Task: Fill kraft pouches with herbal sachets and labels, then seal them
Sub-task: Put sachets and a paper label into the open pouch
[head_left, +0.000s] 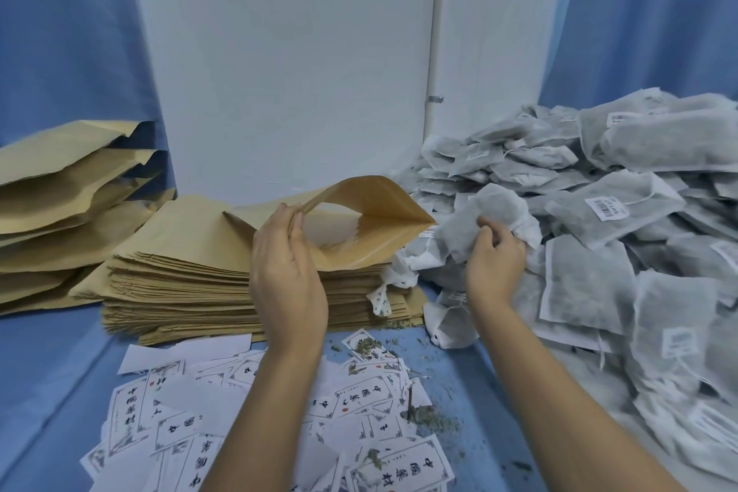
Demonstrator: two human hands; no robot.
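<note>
an open pouch point(371, 212) lies at the centre of the view, on top of a tall stack of flat pouches point(179, 276), with its mouth facing 3 o'clock. the mouth gapes wide and shows a pale lining; whether anything is already inside cannot be told. the left grip point(287, 276) pinches the upper lip of the mouth between thumb and nearly straight fingers and lifts it. the right grip point(495, 256) is curled round a crumpled white sachet point(491, 208), held just beside the pouch mouth at its 3 o'clock corner and touching it. more white sachets hang bunched below that hand, against the edge of the stack.

a big sachet heap point(639, 252) fills the desk point(60, 371) from 2 to 5 o'clock, many pieces bearing small barcode stickers. at 9 o'clock, bulging pouches point(60, 188) lie piled on their sides, mouths toward the middle. at 6 o'clock, printed labels point(239, 411) lie scattered under both forearms, with herb crumbs point(431, 415) strewn over them and the blue cloth. a white panel point(279, 52) stands at 12 o'clock.
</note>
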